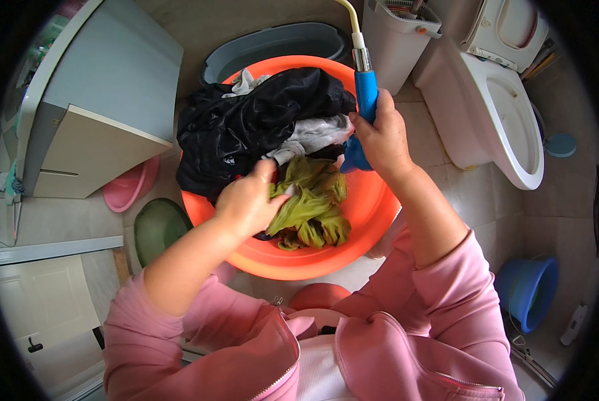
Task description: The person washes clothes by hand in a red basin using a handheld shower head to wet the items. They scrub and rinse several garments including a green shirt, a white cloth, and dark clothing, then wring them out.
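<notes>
An orange plastic basin (374, 200) stands before me, heaped with wet laundry. My right hand (385, 138) grips the blue handle of a spray nozzle (365, 95) over the basin's right side. Its metal coupling joins a pale hose (350, 12), and its blue head points down into the basin; I cannot tell whether water is flowing. My left hand (247, 198) is on an olive-green garment (309, 200), with cloth between thumb and fingers; some fingertips are hidden or blurred. A shiny black garment (259, 120) covers the far left, beside a wet light-grey cloth (319, 133).
Behind the basin is a grey oval tub (274, 42) with water. A white bin (397, 45) and toilet (480, 110) stand right, a cabinet (109, 75) left. Pink (129, 188) and green basins (159, 225) lie left; a blue bucket (525, 293) is lower right.
</notes>
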The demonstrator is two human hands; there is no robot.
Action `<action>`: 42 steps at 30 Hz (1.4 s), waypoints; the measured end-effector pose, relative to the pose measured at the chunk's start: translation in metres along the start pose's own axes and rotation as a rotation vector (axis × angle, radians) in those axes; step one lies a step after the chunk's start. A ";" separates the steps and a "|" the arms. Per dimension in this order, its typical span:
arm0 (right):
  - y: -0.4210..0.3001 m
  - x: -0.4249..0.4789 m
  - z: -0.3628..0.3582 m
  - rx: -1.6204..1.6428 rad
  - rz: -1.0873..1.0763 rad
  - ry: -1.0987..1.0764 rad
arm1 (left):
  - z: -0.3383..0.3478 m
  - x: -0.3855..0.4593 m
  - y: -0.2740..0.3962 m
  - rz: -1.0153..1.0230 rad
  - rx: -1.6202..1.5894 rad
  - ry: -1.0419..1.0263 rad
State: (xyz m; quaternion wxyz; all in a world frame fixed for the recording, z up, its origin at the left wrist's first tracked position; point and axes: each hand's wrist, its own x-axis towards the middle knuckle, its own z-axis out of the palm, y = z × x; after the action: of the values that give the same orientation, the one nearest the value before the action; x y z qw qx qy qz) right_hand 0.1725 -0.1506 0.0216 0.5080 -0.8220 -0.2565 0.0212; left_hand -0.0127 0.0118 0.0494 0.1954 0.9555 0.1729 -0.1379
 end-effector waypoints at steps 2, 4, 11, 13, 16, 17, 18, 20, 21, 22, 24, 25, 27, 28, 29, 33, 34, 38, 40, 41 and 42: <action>-0.004 -0.001 0.002 -0.011 0.017 -0.009 | 0.015 0.016 0.002 0.526 0.323 0.308; -0.015 -0.003 0.003 -0.029 0.011 -0.004 | 0.030 0.027 0.009 0.719 0.290 0.194; -0.015 -0.004 0.000 0.024 0.031 0.006 | 0.074 0.042 0.041 0.616 0.262 -0.233; -0.022 -0.009 -0.002 0.050 0.049 -0.005 | 0.089 0.057 0.048 0.594 0.274 -0.188; -0.029 -0.011 -0.005 0.014 0.001 -0.032 | 0.121 0.083 0.052 0.547 0.073 -0.086; -0.031 -0.011 -0.005 0.010 -0.003 -0.046 | 0.134 0.096 0.050 0.537 -0.217 -0.061; -0.032 -0.011 -0.004 0.010 0.026 -0.068 | 0.148 0.104 0.055 0.457 -0.578 -0.077; -0.026 -0.009 -0.002 0.003 0.035 -0.085 | 0.154 0.113 0.063 0.327 -0.925 -0.041; -0.022 -0.008 0.000 0.000 0.036 -0.093 | 0.153 0.116 0.065 0.284 -0.917 0.012; -0.016 -0.009 0.000 -0.042 0.014 -0.079 | 0.140 0.118 0.072 0.306 -0.550 0.122; -0.005 -0.006 -0.001 -0.060 -0.007 -0.035 | 0.108 0.111 0.086 0.178 -0.452 0.140; -0.007 -0.004 -0.002 -0.062 -0.030 -0.019 | 0.103 0.110 0.080 0.239 -0.393 0.122; -0.011 -0.003 -0.007 -0.060 -0.095 0.041 | 0.093 0.106 0.066 0.355 -0.269 0.088; -0.005 -0.003 -0.007 -0.064 -0.093 0.061 | 0.075 0.095 0.074 0.245 -0.102 0.137; -0.001 -0.004 -0.008 -0.068 -0.093 0.080 | 0.072 0.093 0.066 0.297 -0.119 0.154; -0.010 -0.001 -0.018 0.131 0.015 0.083 | 0.038 0.066 0.036 0.568 -0.200 0.349; -0.011 -0.001 -0.019 0.123 0.042 0.072 | 0.025 0.053 0.034 0.557 -0.252 0.347; -0.005 -0.003 -0.012 0.096 -0.028 0.037 | -0.008 0.002 0.026 0.631 -0.370 0.304; -0.009 -0.008 -0.009 0.063 0.011 -0.010 | -0.014 -0.018 0.020 0.646 -0.301 0.195; -0.009 -0.009 -0.008 0.056 -0.014 -0.009 | -0.017 -0.025 0.019 0.663 -0.237 0.153; -0.011 -0.010 -0.007 0.052 -0.043 -0.011 | -0.018 -0.032 0.016 0.594 -0.090 0.130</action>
State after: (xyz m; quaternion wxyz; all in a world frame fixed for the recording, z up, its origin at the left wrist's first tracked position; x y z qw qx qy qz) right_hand 0.1614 -0.1569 0.0321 0.5281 -0.8028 -0.2762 0.0212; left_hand -0.0314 -0.0031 0.0814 0.2578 0.9614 -0.0962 -0.0056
